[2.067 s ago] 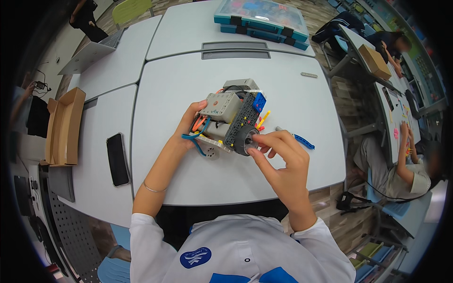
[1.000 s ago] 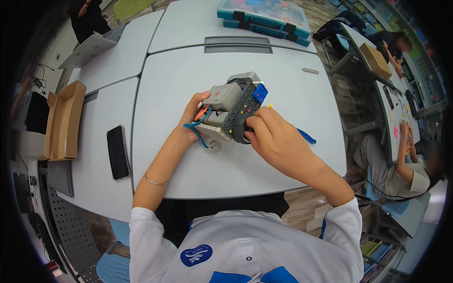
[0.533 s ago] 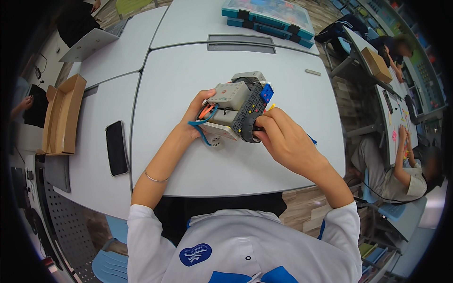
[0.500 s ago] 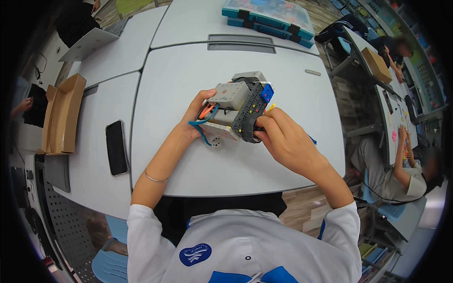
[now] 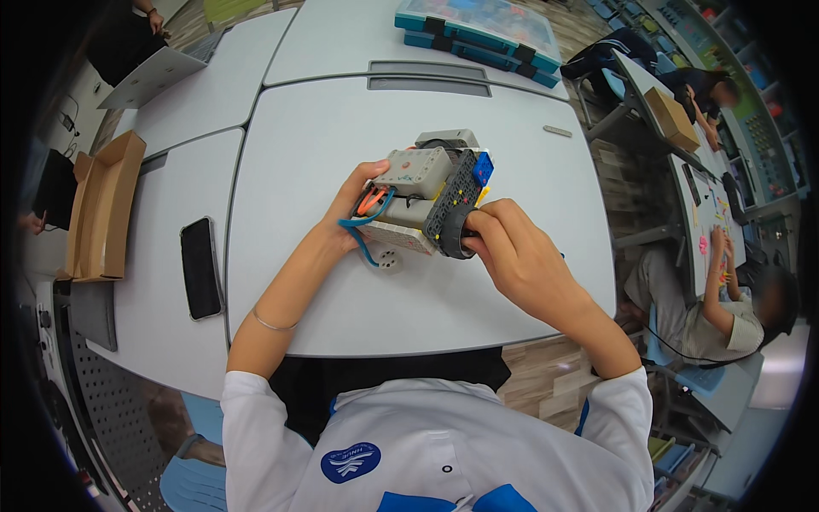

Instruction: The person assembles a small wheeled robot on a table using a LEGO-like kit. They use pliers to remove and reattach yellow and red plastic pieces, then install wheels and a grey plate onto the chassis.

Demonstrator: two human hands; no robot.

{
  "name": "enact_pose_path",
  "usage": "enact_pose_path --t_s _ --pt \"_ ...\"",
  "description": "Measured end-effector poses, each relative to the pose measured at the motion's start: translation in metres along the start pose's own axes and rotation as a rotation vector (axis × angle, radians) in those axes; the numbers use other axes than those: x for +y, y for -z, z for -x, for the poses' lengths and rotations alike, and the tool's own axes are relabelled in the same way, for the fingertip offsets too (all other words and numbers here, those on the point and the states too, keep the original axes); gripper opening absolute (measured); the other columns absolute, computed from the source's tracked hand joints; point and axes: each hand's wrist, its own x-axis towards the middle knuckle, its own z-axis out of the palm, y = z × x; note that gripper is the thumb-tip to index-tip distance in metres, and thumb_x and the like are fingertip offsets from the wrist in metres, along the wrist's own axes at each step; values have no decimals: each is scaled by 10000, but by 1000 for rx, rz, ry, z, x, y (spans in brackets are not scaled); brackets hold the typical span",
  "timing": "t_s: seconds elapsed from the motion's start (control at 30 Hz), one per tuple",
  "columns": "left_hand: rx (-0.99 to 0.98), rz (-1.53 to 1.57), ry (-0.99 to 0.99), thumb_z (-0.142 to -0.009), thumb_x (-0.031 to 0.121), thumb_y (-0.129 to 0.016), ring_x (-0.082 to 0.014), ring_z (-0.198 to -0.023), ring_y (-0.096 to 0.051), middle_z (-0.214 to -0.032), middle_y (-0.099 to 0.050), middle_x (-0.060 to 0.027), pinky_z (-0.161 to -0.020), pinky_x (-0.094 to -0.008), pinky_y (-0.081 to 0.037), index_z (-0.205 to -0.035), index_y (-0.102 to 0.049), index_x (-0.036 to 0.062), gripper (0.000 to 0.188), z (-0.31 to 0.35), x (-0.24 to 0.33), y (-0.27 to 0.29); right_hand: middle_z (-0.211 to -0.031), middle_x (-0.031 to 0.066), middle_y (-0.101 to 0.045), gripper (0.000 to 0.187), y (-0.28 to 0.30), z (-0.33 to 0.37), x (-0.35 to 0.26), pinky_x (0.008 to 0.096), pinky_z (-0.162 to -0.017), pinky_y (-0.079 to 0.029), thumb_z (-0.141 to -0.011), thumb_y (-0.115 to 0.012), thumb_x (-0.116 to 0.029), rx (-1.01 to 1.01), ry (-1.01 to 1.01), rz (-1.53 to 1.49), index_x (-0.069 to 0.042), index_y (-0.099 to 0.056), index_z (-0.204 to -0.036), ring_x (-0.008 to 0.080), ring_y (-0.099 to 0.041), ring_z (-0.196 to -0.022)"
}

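A robot car (image 5: 415, 171) built from plastic construction parts is held over the white table, with a grey box on top and orange and teal cables at its left. My left hand (image 5: 357, 198) is closed round its left side, thumb on the grey box and the other fingers mostly hidden behind. On the right side runs a dark grey perforated beam (image 5: 454, 194) with yellow and red pins and a blue block (image 5: 483, 169). My right hand (image 5: 514, 256) pinches the black wheel (image 5: 455, 232) at the beam's near end. Below the teal cable shows a pale round piece with dark holes (image 5: 389, 261).
Teal-edged storage cases (image 5: 478, 38) are stacked at the table's far side. A small grey bar (image 5: 558, 131) lies far right. On the left table are a black phone (image 5: 201, 269), an open cardboard box (image 5: 109, 209) and a laptop (image 5: 162, 77). Other people sit at tables on the right.
The whole view has shifted slightly, so the table and its contents appear a little farther left. Both hands keep their hold, and the robot car stays almost in place.
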Motion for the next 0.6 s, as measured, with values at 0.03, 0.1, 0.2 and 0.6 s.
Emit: enact_pose_path --t_s 0.03,0.1,0.2,0.6 --pt "6 0 -14 -856 564 -631 -235 -1045 -687 -1264 -642 -165 -874 -394 -575 -1439 -526 96 755 0 0 0 -965 132 -571 242 3 0 -3 378 -702 -522 -847 -717 -63 5 4 38 34 -600 -1035 282 -619 -831" --pt "26 -18 -26 -851 565 -640 -235 -1007 -693 -1209 -660 -170 -851 -386 -578 -1381 -559 59 738 0 -1 2 -942 122 -580 234 6 1 -7 372 -696 -520 -829 -721 -57 -1 12 86 35 -608 -1011 270 -622 -829" --pt "58 -53 -19 -836 564 -665 -228 -950 -700 -1131 -679 -173 -819 -370 -580 -1290 -599 19 712 -3 -6 8 -926 111 -592 233 9 5 -7 364 -680 -522 -802 -718 -45 -25 26 99 34 -612 -994 251 -628 -826" --pt "34 -80 -1 -834 564 -681 -196 -909 -698 -1091 -687 -156 -770 -346 -581 -1242 -619 15 687 0 -1 3 -973 132 -619 242 4 12 -4 318 -604 -546 -840 -695 -54 -16 63 170 42 -607 -1044 233 -657 -726"
